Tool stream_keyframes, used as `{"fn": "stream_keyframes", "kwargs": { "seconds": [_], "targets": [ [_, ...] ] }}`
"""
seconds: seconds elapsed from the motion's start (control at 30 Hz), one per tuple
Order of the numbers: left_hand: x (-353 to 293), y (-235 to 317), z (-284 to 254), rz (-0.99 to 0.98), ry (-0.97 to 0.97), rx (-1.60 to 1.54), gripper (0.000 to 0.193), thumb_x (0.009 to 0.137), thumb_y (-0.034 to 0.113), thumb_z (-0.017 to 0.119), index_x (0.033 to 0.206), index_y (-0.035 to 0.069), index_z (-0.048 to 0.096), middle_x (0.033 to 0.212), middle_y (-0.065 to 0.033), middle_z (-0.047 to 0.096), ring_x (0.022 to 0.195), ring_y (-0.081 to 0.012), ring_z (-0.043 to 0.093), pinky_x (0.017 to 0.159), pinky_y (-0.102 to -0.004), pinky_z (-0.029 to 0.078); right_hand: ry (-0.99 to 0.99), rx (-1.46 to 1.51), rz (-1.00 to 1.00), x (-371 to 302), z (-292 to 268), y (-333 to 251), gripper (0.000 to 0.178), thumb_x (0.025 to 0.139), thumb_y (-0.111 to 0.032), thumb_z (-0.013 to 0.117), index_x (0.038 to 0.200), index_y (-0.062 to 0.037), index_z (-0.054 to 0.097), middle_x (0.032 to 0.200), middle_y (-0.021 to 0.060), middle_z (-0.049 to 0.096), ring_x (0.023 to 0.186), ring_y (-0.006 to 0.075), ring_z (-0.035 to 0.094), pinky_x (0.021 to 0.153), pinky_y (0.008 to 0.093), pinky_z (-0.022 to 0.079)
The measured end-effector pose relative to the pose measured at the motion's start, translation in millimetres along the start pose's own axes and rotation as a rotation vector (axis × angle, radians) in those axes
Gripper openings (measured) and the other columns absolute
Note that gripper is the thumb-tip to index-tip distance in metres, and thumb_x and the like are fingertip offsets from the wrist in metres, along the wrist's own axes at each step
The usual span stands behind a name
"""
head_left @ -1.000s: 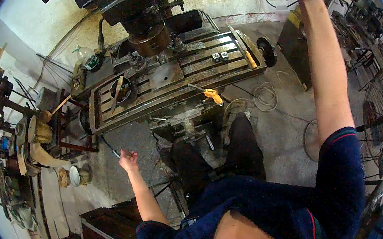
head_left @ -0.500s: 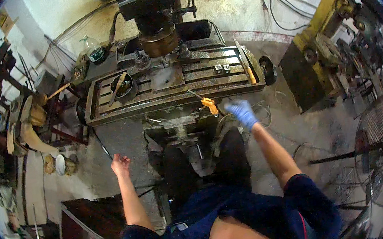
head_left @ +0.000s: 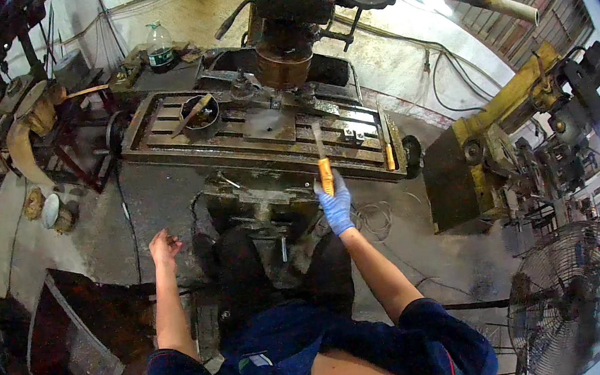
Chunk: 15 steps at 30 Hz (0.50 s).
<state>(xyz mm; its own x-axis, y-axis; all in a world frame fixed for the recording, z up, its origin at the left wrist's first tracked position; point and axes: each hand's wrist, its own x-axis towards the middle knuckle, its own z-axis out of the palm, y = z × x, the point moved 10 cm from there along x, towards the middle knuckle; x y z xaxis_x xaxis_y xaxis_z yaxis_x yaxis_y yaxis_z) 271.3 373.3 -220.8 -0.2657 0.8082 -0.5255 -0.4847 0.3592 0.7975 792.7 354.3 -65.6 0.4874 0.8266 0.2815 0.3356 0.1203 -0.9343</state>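
In a blue glove, my right hand (head_left: 336, 205) is closed round the orange handle of a flat-bladed file (head_left: 325, 173). Its grey blade points away from me, over the front part of a milling machine's slotted table (head_left: 214, 161). My bare left hand (head_left: 164, 247) hangs over the floor at the left, fingers loosely curled and a little apart, with nothing visible in it. Two small metal blocks (head_left: 354, 136) sit on the table beyond the blade. A second orange-handled file (head_left: 388, 148) lies at the table's right end. On the left stands a round pan (head_left: 211, 121) with a brush (head_left: 192, 115) across it.
The machine's spindle head (head_left: 286, 62) hangs above the table's middle. A clear bottle (head_left: 159, 49) stands behind on the left. A large fan (head_left: 572, 296) is at the lower right, a yellow-and-dark machine (head_left: 456, 176) at the right, and a dark metal bin (head_left: 72, 343) at the lower left.
The file was apart from my gloved hand, tilted near the table's front edge; now the glove grips its handle and the blade points forward. My view has shifted.
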Motion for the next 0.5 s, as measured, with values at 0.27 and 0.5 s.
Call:
{"fn": "stream_keyframes", "kwargs": {
  "seconds": [0.27, 0.5],
  "targets": [
    [7, -46, 1, -0.090, 0.033, -0.038, 0.031, 0.086, 0.016, 0.051, 0.111, -0.001, 0.048, 0.069, -0.0104, 0.055, 0.048, -0.0176, 0.052, 0.045, -0.0292, 0.047, -0.334, -0.849, -0.182, 35, 1, -144, 0.057, 0.067, -0.040, 0.068, 0.108, -0.0033, 0.052, 0.100, 0.0229, 0.057, 0.090, 0.0361, 0.057, 0.077, 0.0399, 0.047],
    [5, -35, -8, -0.034, 0.020, -0.091, 0.025, 0.085, 0.016, 0.053, 0.104, -0.001, 0.050, 0.067, -0.0093, 0.055, 0.047, -0.0169, 0.052, 0.044, -0.0292, 0.048, -0.632, -1.255, -0.019, 59, 87, -136, 0.050, 0.073, -0.053, 0.054, 0.086, -0.0053, 0.065, 0.088, 0.0184, 0.063, 0.084, 0.0331, 0.061, 0.073, 0.0401, 0.048]
  ]
}}
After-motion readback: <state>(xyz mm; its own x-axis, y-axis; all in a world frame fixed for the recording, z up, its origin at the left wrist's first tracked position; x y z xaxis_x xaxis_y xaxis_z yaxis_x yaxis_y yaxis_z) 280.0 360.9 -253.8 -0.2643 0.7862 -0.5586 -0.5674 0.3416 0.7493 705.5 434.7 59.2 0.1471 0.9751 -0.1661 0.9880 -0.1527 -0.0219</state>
